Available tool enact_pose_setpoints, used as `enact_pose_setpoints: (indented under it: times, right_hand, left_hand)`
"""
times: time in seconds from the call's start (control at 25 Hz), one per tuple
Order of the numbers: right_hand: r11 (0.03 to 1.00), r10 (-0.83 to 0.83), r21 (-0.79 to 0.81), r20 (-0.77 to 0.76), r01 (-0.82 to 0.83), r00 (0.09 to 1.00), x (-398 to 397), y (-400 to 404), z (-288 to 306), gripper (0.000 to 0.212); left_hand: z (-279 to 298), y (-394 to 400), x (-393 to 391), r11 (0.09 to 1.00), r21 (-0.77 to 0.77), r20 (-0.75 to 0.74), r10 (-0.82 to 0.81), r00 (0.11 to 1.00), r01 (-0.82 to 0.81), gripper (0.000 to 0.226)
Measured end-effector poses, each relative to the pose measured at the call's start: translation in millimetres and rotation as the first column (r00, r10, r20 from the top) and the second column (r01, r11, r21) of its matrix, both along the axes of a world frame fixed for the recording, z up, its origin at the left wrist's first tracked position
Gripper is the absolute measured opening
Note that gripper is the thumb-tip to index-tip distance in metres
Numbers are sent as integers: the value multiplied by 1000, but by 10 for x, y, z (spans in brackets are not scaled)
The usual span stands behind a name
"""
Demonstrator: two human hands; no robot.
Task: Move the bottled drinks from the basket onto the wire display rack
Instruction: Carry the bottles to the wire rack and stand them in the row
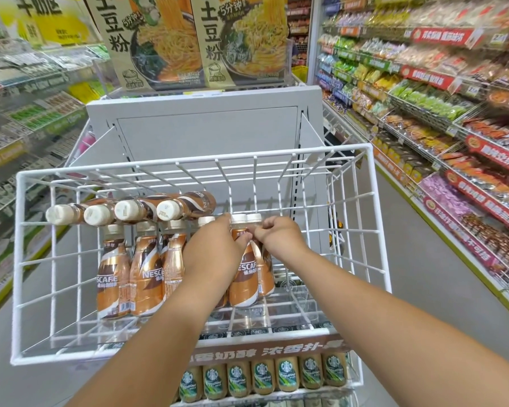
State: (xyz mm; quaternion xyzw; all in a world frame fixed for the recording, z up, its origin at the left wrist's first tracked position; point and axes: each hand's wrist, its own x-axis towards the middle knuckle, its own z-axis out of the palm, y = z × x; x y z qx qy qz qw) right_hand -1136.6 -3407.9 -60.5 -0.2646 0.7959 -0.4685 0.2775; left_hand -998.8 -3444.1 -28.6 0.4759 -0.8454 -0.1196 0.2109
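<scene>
While both hands reach down into the white wire display rack, the left hand is wrapped around the shoulder of a brown-and-white plastic coffee bottle with a white cap, standing upright near the middle of the rack floor. The right hand is clenched just beside it, fingers pinched at the neck of a second upright bottle that touches the first on its right — whether it grips the bottle itself or only steadies it I cannot tell.

To the left stand three more upright coffee bottles, close together, and behind them four bottles lie on their sides in a row, caps pointing near. No basket is in view.

What could go wrong: the two held bottles stand close against each other, so letting one go at a tilt would likely knock its neighbour over. The lying row seems to rest high on the upright ones, and a nudge from the left forearm could set it rolling forward. The rack's right half is bare, so a toppled bottle would have nothing there to stop it.

A tier of green-labelled bottles sits below the near edge, and packed snack shelves line the right aisle, well apart. The rack's near wire wall stands between the arms and the bottles — both forearms must clear it.
</scene>
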Motion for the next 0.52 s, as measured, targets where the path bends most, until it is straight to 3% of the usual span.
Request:
enact_pose_setpoints:
  times: [0.12,0.24,0.4,0.52]
  right_hand:
    - [999,38,20,38,-39,999,-10,66,40,36]
    - [993,90,78,0,-90,996,-16,142,46,43]
    - [944,285,240,-253,-225,925,65,366,146,52]
    - [898,421,344,-488,-276,765,108,553,191,72]
  left_hand:
    - [-20,8,38,999,5,-51,-33,998,33,46]
    - [-17,79,129,990,-92,-48,-109,993,104,52]
    - [-18,145,305,942,-295,92,-140,986,161,50]
    - [-78,134,468,928,-307,231,-142,963,210,63]
